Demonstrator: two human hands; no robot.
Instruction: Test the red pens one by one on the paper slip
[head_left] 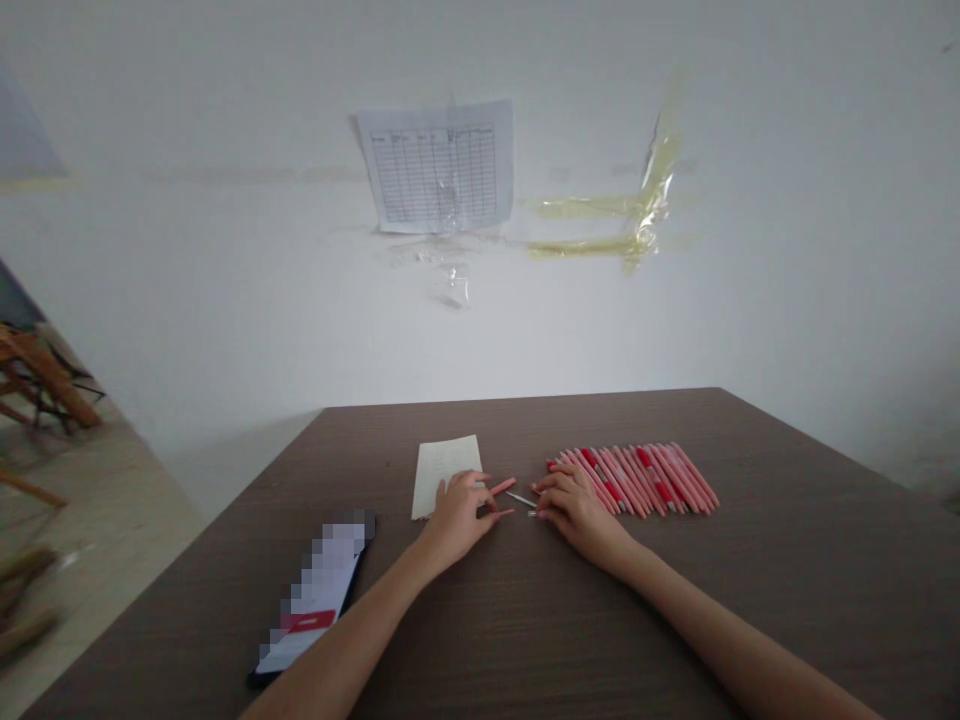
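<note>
My left hand [459, 512] rests on the brown table [787, 560], its fingers closed on a pink pen piece [501, 487] at the edge of a small white paper [442, 470]. My right hand [570, 502] lies just to its right, fingers curled on a thin metal-tipped pen part [520, 498] between the two hands. A row of several pink and red pens [645, 478] lies side by side on the table, touching my right hand's far side.
A phone [319, 595] with a lit screen lies at the table's near left. A printed sheet [437, 165] and yellowed tape [637, 205] hang on the white wall behind. Wooden furniture [37, 380] stands at the far left on the floor.
</note>
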